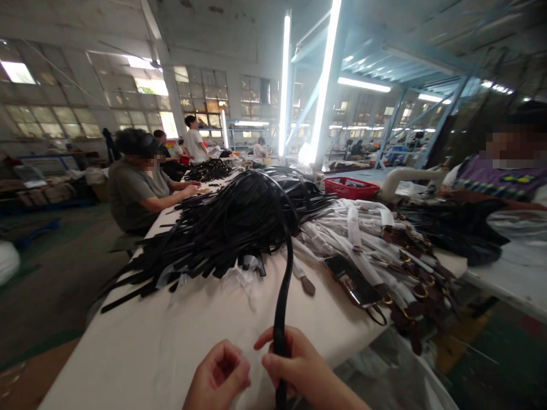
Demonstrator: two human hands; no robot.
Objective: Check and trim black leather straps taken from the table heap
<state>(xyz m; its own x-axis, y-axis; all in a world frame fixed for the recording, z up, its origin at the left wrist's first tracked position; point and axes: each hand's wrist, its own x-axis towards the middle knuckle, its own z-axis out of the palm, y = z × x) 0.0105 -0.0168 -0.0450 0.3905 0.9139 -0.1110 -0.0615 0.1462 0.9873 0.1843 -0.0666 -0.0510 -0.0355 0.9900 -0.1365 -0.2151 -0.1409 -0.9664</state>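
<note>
Right hand: closed around a black strap at the near edge of the bench, thumb and fingers pinching it.
Left hand: loosely curled, just beside the right hand, gripping nothing that can be seen.
Black strap: rises from the right hand in a curve up into the heap beyond; its lower end drops out of view below the hand.
Bench: covered in pale cloth, running away from the camera.
Phone: dark, lying flat to the right of the strap.
Black heap: a mound of black straps at mid-bench.
Wrapped straps: white-wrapped, with brown ends and gold rings, right of the heap.
Red basket: behind the heap.
Seated person: far left, hands on the bench.
Writing: none legible.
</note>
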